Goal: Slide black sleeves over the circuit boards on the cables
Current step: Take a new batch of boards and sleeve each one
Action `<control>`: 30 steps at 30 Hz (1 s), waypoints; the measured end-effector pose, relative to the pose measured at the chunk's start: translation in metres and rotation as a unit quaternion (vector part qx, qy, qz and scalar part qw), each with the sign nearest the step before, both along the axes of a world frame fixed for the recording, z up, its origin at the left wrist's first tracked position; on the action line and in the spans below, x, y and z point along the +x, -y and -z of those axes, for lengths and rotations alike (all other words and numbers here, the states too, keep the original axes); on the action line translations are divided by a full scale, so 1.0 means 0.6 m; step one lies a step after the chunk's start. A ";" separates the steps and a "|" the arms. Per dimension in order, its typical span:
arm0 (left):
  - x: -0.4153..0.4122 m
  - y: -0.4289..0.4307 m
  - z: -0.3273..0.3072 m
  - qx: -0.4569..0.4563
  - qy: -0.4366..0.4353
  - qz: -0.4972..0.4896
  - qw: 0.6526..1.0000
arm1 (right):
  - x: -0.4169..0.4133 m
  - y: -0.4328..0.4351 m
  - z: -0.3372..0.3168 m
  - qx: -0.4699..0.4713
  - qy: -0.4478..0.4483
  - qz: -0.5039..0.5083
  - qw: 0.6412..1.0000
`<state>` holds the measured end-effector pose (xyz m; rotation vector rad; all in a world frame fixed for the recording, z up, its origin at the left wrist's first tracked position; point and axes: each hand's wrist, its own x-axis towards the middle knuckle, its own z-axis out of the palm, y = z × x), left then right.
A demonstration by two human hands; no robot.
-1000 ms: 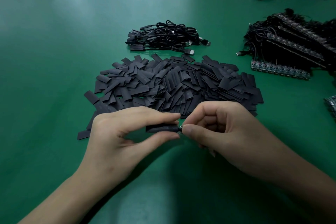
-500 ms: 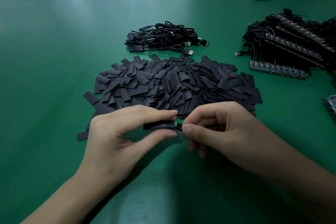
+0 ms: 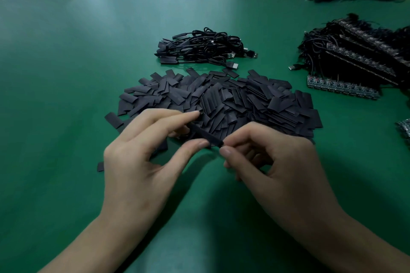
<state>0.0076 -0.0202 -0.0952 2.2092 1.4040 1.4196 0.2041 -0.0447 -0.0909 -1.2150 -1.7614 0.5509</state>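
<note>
Only the person's arms make it into frame here, nothing fancy. The left hand (image 3: 142, 162) shows up at the near-left corner of the sleeve pile (image 3: 233, 99), and the right hand (image 3: 273, 166) at its near edge, right of middle. Both are bare, and so are the left forearm (image 3: 88, 246) and right forearm (image 3: 366, 246) on the near side of the pile. Fingers are slim. Nails are short, trimmed and plain. The left thumbnail (image 3: 203, 144) and right thumbnail (image 3: 225, 151) show best.

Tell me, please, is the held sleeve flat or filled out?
Filled out: the sleeve that left hand and right hand pinch looks rod-like, unlike the flat pile.
</note>
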 end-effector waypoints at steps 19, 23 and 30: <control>0.006 0.001 0.001 0.002 0.005 0.011 1.000 | -0.009 0.003 0.016 -0.020 -0.012 -0.008 1.000; 0.008 0.001 0.002 -0.004 0.031 0.020 0.999 | -0.010 0.005 0.015 -0.014 0.002 -0.009 1.000; 0.006 -0.004 0.006 -0.021 0.064 0.017 0.998 | -0.012 0.008 0.013 -0.006 0.029 0.000 1.000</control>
